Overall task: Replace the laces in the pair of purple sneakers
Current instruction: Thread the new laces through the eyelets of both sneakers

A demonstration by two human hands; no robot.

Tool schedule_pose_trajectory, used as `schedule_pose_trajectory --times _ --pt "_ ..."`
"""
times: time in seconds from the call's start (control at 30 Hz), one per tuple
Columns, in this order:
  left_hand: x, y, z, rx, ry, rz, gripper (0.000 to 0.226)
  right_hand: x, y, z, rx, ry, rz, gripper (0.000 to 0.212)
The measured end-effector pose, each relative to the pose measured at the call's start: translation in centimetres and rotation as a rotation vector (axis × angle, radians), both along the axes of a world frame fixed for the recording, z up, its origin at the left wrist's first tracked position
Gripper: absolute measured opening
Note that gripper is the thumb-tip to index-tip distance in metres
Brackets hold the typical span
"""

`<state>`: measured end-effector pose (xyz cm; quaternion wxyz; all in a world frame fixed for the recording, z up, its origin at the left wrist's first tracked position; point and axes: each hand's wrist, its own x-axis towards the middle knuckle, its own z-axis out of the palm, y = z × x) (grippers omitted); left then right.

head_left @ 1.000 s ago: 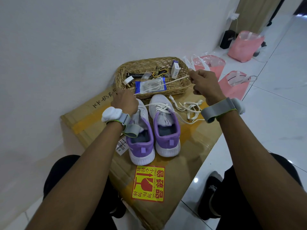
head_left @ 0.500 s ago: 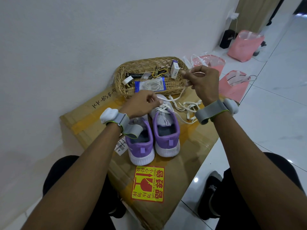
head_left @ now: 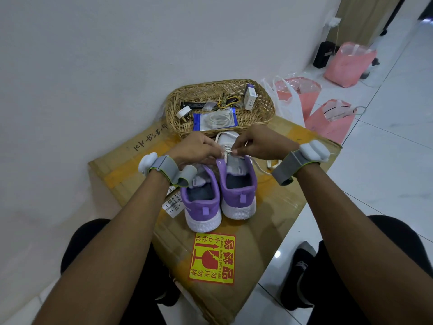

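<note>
Both hands pinch a white lace (head_left: 225,153) above the right-hand purple sneaker (head_left: 237,184), just before the wicker basket (head_left: 262,106).

The left hand (head_left: 195,150) and right hand (head_left: 260,144) press fingertips together; the soft, limp lace likely handles best near its stiff tip.

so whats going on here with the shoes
A person sits at a cardboard box with a pair of purple sneakers on top. Both hands meet over the right-hand sneaker: the left hand and right hand pinch a white lace at its upper eyelets. The left-hand sneaker shows no lace. More loose lace lies beside the shoes, and a wicker basket behind them holds a packet of laces.
</note>
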<state>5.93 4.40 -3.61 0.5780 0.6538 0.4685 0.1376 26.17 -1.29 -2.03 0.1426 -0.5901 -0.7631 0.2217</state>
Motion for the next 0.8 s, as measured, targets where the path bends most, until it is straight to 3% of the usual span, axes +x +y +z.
schedule_pose_trajectory --times 0.7,0.8 --pt "0.1 -0.6 0.2 -0.193 -0.121 0.031 0.02 -1.4 -0.1 -0.4 0.003 -0.14 -0.057 0.012" --pt "-0.1 -0.4 0.1 -0.115 -0.068 -0.028 0.021 -1.5 -0.1 -0.7 0.006 -0.143 -0.069 0.012"
